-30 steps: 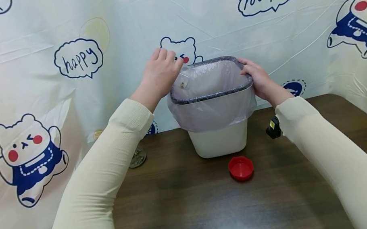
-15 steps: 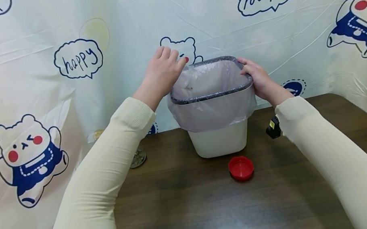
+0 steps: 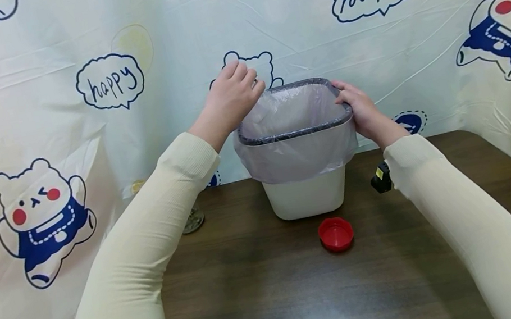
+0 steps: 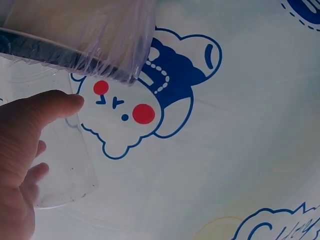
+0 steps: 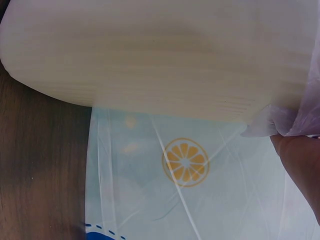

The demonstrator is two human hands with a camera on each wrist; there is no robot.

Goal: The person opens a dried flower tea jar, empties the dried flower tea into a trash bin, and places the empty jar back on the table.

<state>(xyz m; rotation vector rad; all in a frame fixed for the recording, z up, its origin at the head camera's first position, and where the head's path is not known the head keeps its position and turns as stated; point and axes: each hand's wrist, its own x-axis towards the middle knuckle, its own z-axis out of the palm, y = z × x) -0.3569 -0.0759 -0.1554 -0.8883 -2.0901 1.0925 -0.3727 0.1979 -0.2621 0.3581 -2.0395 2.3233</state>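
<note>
My left hand (image 3: 235,96) is raised over the left rim of a white trash bin (image 3: 308,196). It holds a clear plastic container (image 4: 67,182), seen in the left wrist view with a few dark specks inside; in the head view the hand mostly hides it. A translucent bag (image 3: 298,157) lines the bin and folds down outside its dark rim. On the far right side, my right hand (image 3: 363,111) grips the rim and bag, its fingers lying over the edge. In the right wrist view a digit (image 5: 300,167) presses against the bag.
A red octagonal lid (image 3: 336,234) lies on the brown table (image 3: 280,297) in front of the bin. Right of the bin sits a small black object with a yellow mark (image 3: 380,177). A clear jar (image 3: 193,219) is partly behind my left sleeve. A printed curtain (image 3: 160,28) hangs behind.
My left hand has shifted slightly right over the bin. A small brown bit seen below that hand earlier no longer shows. My right hand keeps its grip on the rim.
</note>
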